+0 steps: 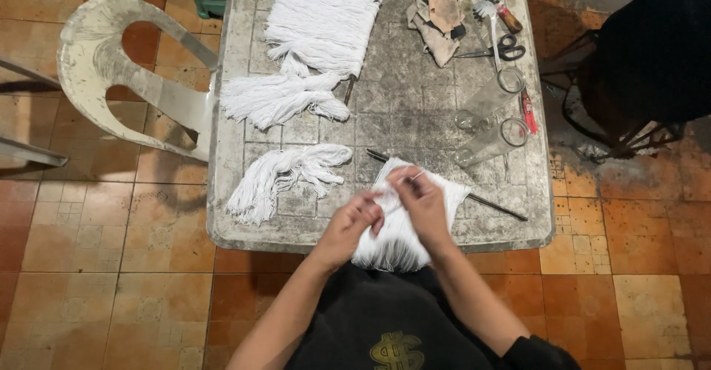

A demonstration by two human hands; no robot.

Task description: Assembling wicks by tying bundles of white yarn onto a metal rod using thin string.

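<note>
- Head view, your left hand (354,222): the forearm rises from the lower edge toward the near rim of the tabletop (237,155). The hand is curled, palm turned inward, its fingers (368,208) pinched on strands at the left side of the white yarn bundle (400,225).
- Head view, your right hand (424,201): the forearm comes up from the lower right, wrist bent inward. Its fingers (409,182) are closed on a thin strand at the top of the same bundle, just beside your left hand.
- White yarn bundle: it lies at the near edge of the tabletop, draped over a thin dark rod (496,207), with its loose ends hanging past the rim toward your body.
- Other yarn: one loose hank (285,177) lies left of your hands; a second hank (278,97) and a flat fringed piece (320,18) lie farther away.
- Far right of the tabletop: scissors (505,46), a scrap of cloth (438,18), two clear glasses lying on their sides (490,118).
- A white plastic chair (122,74) stands on the tiled floor at the left, touching the tabletop's edge.
</note>
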